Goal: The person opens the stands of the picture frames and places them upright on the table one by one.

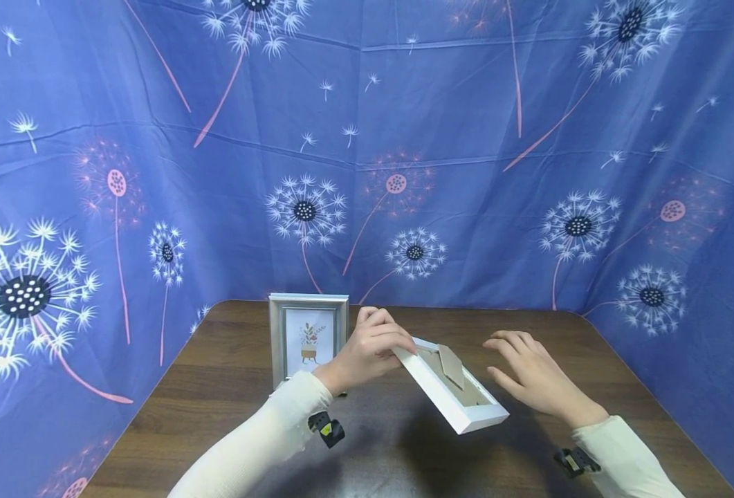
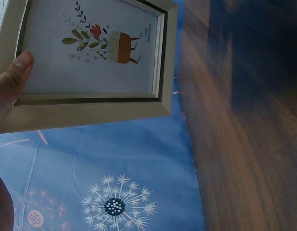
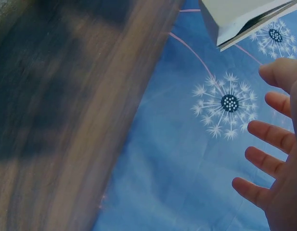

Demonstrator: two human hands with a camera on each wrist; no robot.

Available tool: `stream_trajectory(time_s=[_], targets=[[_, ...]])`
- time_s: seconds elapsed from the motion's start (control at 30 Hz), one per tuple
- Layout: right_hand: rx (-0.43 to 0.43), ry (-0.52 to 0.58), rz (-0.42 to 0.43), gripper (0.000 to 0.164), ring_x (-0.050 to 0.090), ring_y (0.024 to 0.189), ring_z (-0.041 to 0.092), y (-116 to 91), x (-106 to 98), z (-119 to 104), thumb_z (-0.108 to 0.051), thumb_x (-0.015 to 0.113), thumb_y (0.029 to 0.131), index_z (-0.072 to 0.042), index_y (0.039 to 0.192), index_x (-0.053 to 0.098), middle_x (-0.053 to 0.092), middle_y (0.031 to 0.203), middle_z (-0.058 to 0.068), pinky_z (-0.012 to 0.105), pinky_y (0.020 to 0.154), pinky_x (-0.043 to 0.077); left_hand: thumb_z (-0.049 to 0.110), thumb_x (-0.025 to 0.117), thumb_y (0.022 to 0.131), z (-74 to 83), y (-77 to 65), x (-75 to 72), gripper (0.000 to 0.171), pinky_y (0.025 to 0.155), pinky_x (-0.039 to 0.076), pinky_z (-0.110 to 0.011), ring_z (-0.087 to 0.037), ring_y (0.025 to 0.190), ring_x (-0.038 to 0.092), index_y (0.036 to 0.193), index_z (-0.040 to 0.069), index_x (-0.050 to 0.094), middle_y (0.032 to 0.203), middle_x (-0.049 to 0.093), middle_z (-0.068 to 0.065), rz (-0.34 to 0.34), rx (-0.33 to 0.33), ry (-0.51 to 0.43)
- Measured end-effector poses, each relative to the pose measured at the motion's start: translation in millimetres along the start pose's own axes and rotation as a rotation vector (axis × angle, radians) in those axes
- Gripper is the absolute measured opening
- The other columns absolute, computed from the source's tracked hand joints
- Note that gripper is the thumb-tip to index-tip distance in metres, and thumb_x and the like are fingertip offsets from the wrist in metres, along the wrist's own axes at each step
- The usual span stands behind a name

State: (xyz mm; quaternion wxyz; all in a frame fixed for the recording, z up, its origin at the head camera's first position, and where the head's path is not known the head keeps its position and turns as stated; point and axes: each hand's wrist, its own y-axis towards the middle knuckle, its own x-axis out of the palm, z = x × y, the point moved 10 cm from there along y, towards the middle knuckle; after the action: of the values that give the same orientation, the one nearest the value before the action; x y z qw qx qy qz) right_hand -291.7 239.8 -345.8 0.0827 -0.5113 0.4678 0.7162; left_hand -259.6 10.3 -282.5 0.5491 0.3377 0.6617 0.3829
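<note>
My left hand (image 1: pixel 373 349) grips a white picture frame (image 1: pixel 435 398) by its upper left end, holding it tilted above the table. In the head view its brown back with a fold-out stand (image 1: pixel 451 366) faces up. The left wrist view shows the frame's front, a print of a potted plant (image 2: pixel 120 47), with the thumb (image 2: pixel 18 72) on the front edge. To the right of the frame, my right hand (image 1: pixel 531 373) hovers apart from it, fingers spread and holding nothing. In the right wrist view a corner of the frame (image 3: pixel 235 21) shows above those fingers (image 3: pixel 268 134).
A second picture frame (image 1: pixel 277 339), silver-grey with a plant print, stands upright at the back left of the brown wooden table (image 1: pixel 217 387), partly behind the left forearm. Blue dandelion-patterned cloth (image 1: pixel 466 138) hangs behind the table and along both sides.
</note>
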Motion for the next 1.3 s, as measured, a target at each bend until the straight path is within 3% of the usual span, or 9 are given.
stream_trajectory(time_s=[0.3,0.6,1.3], targets=[[-0.057,0.003,0.012,0.041,0.053,0.11,0.036,6.4,-1.7,-10.5,-0.015,0.075,0.079,-0.007,0.117,0.062,0.06,0.118,0.015,0.056,0.086,0.042,0.003,0.084,0.069,5.2,-3.4,-0.7,0.026,0.086,0.032,-0.04,-0.011,0.083,0.056,0.09,0.015,0.073,0.089,0.073,0.006,0.024,0.027,0.003],[-0.108,0.009,0.02,0.04,0.053,0.109,0.034,10.2,-1.9,-18.1,-0.017,0.073,0.079,-0.007,0.116,0.062,0.06,0.118,0.013,0.054,0.086,0.041,0.001,0.084,0.068,3.7,-6.8,0.7,0.028,0.089,0.031,-0.042,-0.012,0.085,0.057,0.092,0.013,0.074,0.091,0.074,0.004,0.044,-0.006,-0.06],[-0.15,0.059,-0.135,0.053,0.049,0.12,0.029,20.9,15.1,-31.3,-0.012,0.073,0.077,-0.015,0.128,0.061,0.055,0.129,0.008,0.055,0.091,0.042,0.002,0.084,0.069,-1.6,-10.6,3.7,0.028,0.09,0.028,-0.043,-0.013,0.086,0.055,0.091,0.014,0.073,0.091,0.073,0.002,0.062,-0.04,-0.1]])
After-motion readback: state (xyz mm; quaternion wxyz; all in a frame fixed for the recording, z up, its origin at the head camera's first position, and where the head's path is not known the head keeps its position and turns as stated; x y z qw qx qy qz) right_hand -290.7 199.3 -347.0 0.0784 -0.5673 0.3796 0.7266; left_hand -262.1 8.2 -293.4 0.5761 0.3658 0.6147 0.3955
